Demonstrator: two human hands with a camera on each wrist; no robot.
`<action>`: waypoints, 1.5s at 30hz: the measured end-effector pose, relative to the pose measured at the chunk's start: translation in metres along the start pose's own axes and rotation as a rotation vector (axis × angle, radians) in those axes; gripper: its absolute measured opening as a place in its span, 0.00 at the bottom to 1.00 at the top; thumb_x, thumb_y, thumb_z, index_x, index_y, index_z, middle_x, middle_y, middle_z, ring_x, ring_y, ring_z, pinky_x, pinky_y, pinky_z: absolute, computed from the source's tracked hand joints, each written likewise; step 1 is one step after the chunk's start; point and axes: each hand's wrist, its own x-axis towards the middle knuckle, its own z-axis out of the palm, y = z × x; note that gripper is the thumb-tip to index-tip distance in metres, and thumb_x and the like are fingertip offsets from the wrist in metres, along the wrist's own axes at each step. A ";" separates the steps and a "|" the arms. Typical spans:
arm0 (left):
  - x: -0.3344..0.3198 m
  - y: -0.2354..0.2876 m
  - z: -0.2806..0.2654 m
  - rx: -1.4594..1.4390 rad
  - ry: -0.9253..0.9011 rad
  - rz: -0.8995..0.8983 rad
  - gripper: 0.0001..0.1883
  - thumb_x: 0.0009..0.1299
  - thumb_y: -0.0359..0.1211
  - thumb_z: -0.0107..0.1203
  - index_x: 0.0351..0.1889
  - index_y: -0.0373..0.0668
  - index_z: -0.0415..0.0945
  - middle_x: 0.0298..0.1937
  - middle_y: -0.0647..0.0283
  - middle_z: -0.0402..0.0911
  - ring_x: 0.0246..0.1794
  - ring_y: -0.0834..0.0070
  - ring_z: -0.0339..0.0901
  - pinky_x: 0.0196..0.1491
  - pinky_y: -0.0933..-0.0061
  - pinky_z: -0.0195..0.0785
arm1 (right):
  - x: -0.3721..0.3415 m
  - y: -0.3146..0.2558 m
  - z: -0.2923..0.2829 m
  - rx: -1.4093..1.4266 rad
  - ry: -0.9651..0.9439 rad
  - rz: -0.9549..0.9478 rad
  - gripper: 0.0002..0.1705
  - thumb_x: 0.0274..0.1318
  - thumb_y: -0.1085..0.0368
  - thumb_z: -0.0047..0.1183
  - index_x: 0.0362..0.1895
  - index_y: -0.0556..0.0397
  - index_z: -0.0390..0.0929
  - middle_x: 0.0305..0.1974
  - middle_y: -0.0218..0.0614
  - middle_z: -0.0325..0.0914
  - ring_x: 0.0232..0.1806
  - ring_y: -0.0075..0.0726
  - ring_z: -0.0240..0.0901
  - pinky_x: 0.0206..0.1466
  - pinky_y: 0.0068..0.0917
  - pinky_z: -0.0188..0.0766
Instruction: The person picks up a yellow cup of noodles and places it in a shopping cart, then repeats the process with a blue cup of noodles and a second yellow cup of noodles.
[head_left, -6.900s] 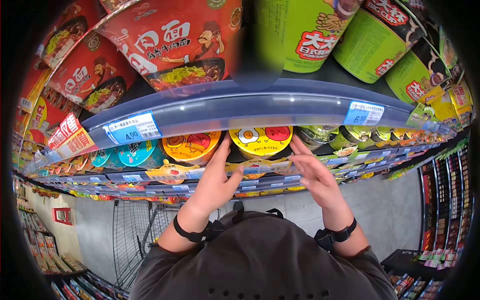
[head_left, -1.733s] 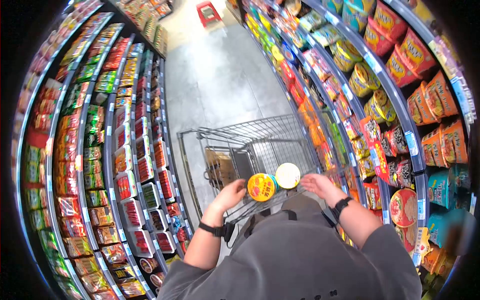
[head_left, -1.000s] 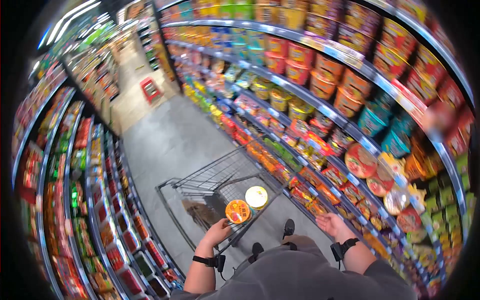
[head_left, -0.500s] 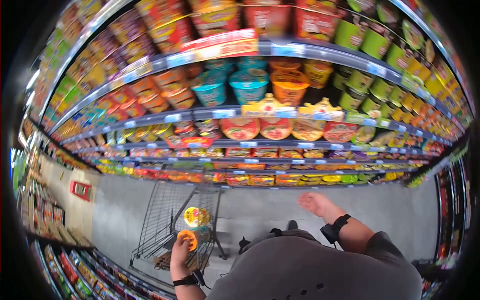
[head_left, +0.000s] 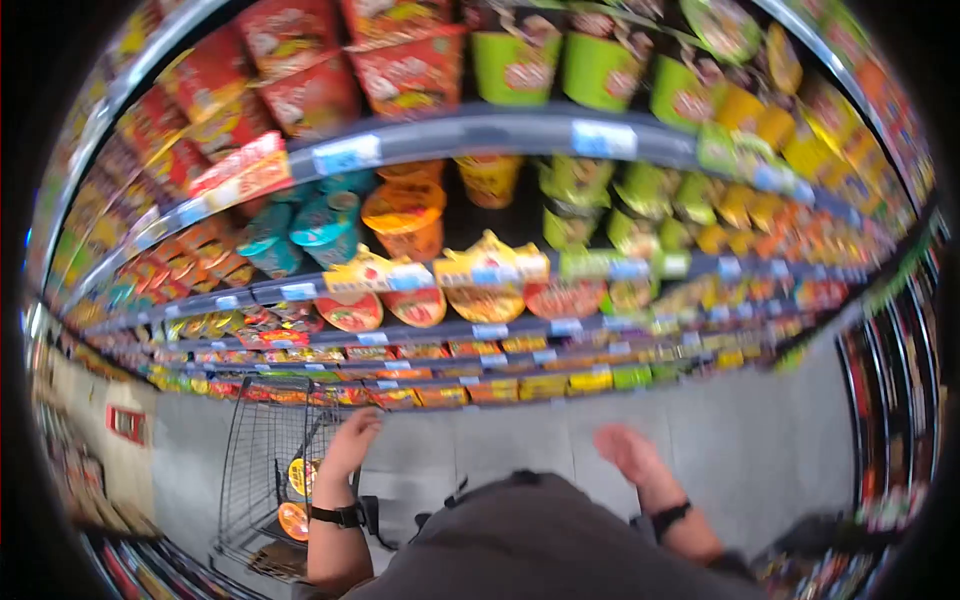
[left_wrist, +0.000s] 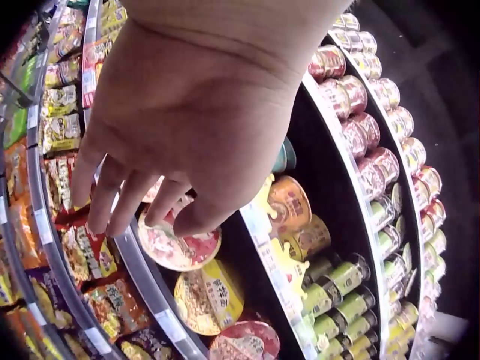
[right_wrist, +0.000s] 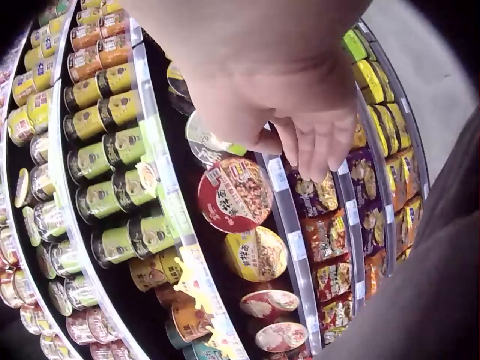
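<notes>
My left hand [head_left: 350, 447] holds nothing, its fingers loosely bent beside the shopping cart [head_left: 240, 470]. The right hand [head_left: 628, 452] is raised over the floor in front of the body, blurred, with nothing in it. In the cart lie a yellow-lidded cup [head_left: 299, 476] and an orange-lidded cup [head_left: 293, 521], partly behind the left forearm. The left wrist view shows the left hand [left_wrist: 187, 127] with its palm in view and fingers spread a little. Hanging fingers of the right hand [right_wrist: 300, 112] appear in the right wrist view, in front of shelves of bowls.
A shelf of instant noodles spans the front, with red tubs [head_left: 410, 75] and green cups [head_left: 515, 65] on top. Below stand teal cups [head_left: 328, 228], an orange cup [head_left: 405, 215] and round bowls [head_left: 485, 300]. A brown item [head_left: 280, 560] lies low in the cart.
The view has swung from the aisle to the shelf and come nearer. My left hand has come off the orange-lidded cup and moved up and away from it. The cups stay in the cart.
</notes>
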 end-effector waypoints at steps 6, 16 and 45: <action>0.019 0.072 0.058 0.004 0.038 -0.043 0.22 0.75 0.30 0.58 0.66 0.37 0.73 0.57 0.52 0.84 0.57 0.65 0.82 0.60 0.66 0.74 | -0.023 -0.049 0.000 -0.106 0.092 0.039 0.17 0.70 0.64 0.49 0.57 0.58 0.77 0.54 0.46 0.83 0.57 0.50 0.81 0.60 0.43 0.78; 0.066 0.180 0.027 0.191 0.311 0.331 0.23 0.72 0.23 0.56 0.67 0.37 0.72 0.63 0.50 0.78 0.63 0.56 0.78 0.64 0.61 0.70 | 0.056 -0.105 0.120 -0.312 -0.312 -0.127 0.22 0.70 0.64 0.48 0.65 0.58 0.74 0.61 0.48 0.80 0.65 0.46 0.76 0.66 0.43 0.72; 0.188 0.251 -0.084 0.011 0.058 0.554 0.30 0.74 0.21 0.55 0.73 0.28 0.61 0.71 0.43 0.73 0.76 0.55 0.69 0.77 0.57 0.60 | 0.171 -0.187 0.403 -0.245 -0.753 -0.473 0.47 0.59 0.78 0.49 0.83 0.55 0.48 0.84 0.46 0.46 0.87 0.51 0.34 0.87 0.53 0.32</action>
